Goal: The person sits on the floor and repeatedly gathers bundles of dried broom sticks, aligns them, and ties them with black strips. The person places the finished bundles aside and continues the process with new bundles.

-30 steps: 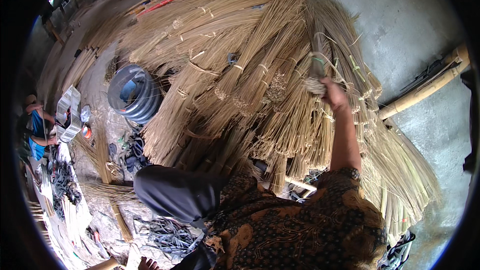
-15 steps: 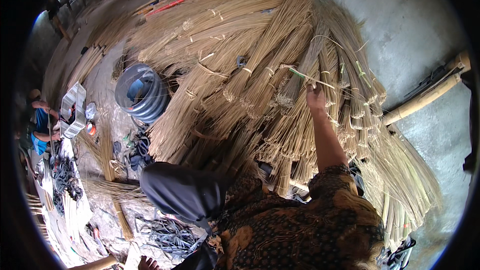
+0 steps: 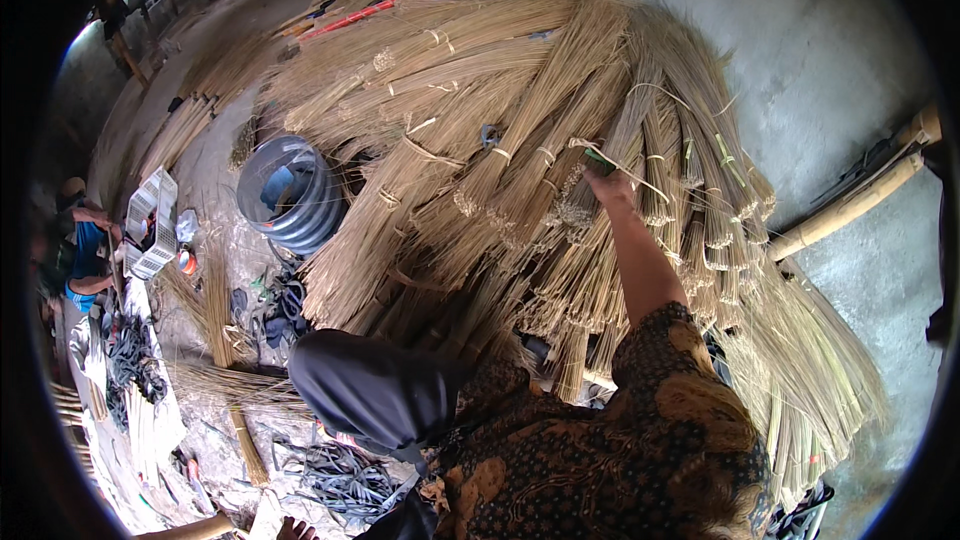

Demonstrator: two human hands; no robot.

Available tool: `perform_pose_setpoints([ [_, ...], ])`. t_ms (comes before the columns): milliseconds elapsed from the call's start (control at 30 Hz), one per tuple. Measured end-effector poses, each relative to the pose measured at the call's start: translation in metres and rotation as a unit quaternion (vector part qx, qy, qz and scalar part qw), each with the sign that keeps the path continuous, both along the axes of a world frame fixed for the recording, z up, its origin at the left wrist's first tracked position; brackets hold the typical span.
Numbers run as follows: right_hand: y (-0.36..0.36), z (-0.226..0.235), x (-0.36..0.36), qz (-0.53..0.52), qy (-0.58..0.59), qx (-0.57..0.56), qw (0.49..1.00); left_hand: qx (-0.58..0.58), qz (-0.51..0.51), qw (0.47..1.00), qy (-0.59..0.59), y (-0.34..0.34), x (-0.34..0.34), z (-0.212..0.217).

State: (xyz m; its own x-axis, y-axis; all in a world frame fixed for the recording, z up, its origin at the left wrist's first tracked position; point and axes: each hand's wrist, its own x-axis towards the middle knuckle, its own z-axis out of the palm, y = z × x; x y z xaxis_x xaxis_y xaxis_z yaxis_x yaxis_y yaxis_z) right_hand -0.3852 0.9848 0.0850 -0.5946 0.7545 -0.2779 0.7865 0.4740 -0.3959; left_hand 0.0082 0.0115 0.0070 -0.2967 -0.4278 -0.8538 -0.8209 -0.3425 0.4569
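Bundles of dry broom sticks (image 3: 560, 170) fill the upper half of my view, stacked in a fan from ten o'clock round to four o'clock, each one tied with a pale band. My right hand (image 3: 610, 185) is stretched out to about one o'clock and rests on top of the heap, closed around a small green thing (image 3: 598, 162), perhaps a knife handle or a strip of tie, though at this size I cannot say which. A loose pale strand (image 3: 640, 175) curls away from it across the neighbouring bundles. My left hand I cannot find anywhere in the picture; my dark trouser knee (image 3: 375, 390) and patterned sleeve (image 3: 680, 410) take up the lower middle.

At nine o'clock from the hand, well apart, stands a grey ribbed tub (image 3: 290, 195) on the floor (image 3: 850, 50). A red-handled broom (image 3: 375, 8) lies along the top of the heap at eleven o'clock, and a bamboo pole (image 3: 850, 210) slants against the wall at three o'clock. Another person in blue (image 3: 80, 250) sits far off at nine o'clock.

As I judge it, the risk is in the reach: the arm is extended far over a sloping pile, and leaning weight on it could make the upper bundles slide toward the knee. A tug on that strand could also loosen a band and spill sticks.
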Motion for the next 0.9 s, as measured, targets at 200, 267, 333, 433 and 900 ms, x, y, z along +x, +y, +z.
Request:
perform_pose_setpoints([
  [200, -0.007, 0.028, 0.007, -0.145, 0.309, -0.256, 0.904, -0.004, 0.008, 1.0, 0.015, 0.001, 0.003, -0.001],
  [267, -0.021, 0.051, 0.04, -0.094, 0.383, -0.44, 0.807, -0.004, 0.011, 1.0, 0.008, 0.0, 0.003, -0.002],
  [333, -0.05, 0.065, 0.075, -0.107, 0.456, -0.464, 0.752, -0.005, 0.004, 1.0, 0.002, -0.002, 0.002, -0.003],
  [433, -0.103, 0.072, 0.086, 0.03, 0.53, -0.622, 0.576, -0.007, -0.001, 1.0, 0.006, -0.005, -0.001, -0.004],
  [900, -0.299, 0.109, 0.053, 0.129, 0.517, -0.605, 0.592, -0.136, -0.08, 0.985, 0.073, 0.002, -0.06, 0.011],
])
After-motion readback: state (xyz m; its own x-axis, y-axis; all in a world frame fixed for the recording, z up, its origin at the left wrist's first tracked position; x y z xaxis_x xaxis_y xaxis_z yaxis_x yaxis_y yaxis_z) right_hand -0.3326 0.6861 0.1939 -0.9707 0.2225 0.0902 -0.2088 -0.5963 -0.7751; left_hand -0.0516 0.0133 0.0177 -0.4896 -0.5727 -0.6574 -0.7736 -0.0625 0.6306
